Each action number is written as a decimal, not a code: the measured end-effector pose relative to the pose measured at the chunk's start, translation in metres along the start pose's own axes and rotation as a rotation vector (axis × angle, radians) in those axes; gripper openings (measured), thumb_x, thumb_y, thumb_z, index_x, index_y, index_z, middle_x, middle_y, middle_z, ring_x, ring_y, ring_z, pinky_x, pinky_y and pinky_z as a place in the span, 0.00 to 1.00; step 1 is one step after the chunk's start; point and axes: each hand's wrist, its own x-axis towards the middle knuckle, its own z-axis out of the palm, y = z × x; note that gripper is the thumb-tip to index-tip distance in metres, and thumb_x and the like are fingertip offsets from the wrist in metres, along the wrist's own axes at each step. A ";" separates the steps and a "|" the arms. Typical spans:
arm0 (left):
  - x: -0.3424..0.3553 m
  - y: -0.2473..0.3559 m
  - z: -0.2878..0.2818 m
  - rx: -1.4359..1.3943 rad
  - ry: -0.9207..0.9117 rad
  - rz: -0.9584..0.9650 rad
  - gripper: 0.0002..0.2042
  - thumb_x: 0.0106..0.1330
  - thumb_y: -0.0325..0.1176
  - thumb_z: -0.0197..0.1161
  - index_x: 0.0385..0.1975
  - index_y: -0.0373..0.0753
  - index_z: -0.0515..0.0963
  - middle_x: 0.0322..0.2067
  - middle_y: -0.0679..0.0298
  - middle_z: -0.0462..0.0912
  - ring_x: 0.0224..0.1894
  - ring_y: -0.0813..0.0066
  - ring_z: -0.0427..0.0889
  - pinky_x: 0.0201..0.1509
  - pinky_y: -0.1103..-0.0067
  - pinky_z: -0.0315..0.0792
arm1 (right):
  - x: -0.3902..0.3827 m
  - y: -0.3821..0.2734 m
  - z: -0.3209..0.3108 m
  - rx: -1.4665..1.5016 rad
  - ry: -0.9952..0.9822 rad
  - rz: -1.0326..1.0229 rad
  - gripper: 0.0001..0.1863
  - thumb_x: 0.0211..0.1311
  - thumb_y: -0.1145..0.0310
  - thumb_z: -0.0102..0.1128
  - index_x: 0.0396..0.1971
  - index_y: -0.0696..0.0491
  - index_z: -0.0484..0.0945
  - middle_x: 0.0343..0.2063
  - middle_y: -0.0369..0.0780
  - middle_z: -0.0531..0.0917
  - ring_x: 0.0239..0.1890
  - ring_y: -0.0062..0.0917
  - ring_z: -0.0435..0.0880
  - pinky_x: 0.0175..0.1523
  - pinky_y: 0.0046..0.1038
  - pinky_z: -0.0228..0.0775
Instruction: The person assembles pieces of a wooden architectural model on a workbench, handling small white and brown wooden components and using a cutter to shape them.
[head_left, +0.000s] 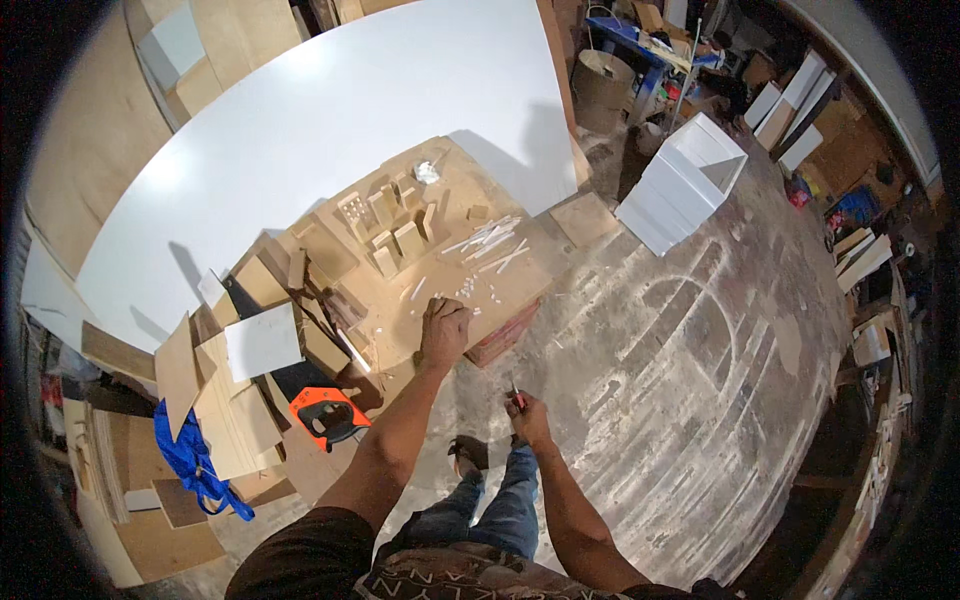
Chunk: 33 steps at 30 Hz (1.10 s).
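My left hand [445, 327] is bent down at the front edge of a wooden work board [530, 285], its fingers curled among small white cut pieces [468, 289]; what they hold, if anything, is too small to make out. Thin white strips [497, 236] lie just behind them. Small upright wooden blocks [408, 238], some with holes, and a crumpled white item [426, 172] stand farther back on the board. Lower down, over the floor, my right hand [532, 420] is closed on a small red-handled tool [517, 398] with a metal tip.
A handsaw with orange handle [312, 405] lies among wood offcuts [247, 428] and a blue bag [182, 455] at left. A large white panel [300, 120] is behind the board. A white box [662, 205] sits at right on the concrete floor [700, 420]; stacked planks line both sides.
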 end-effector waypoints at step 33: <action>0.006 -0.002 -0.005 -0.008 -0.054 0.049 0.05 0.62 0.26 0.61 0.32 0.37 0.84 0.36 0.60 0.84 0.45 0.57 0.80 0.54 0.65 0.72 | 0.089 -0.110 0.028 -0.238 -0.007 0.119 0.28 0.79 0.48 0.40 0.45 0.60 0.79 0.33 0.62 0.84 0.41 0.61 0.83 0.47 0.55 0.73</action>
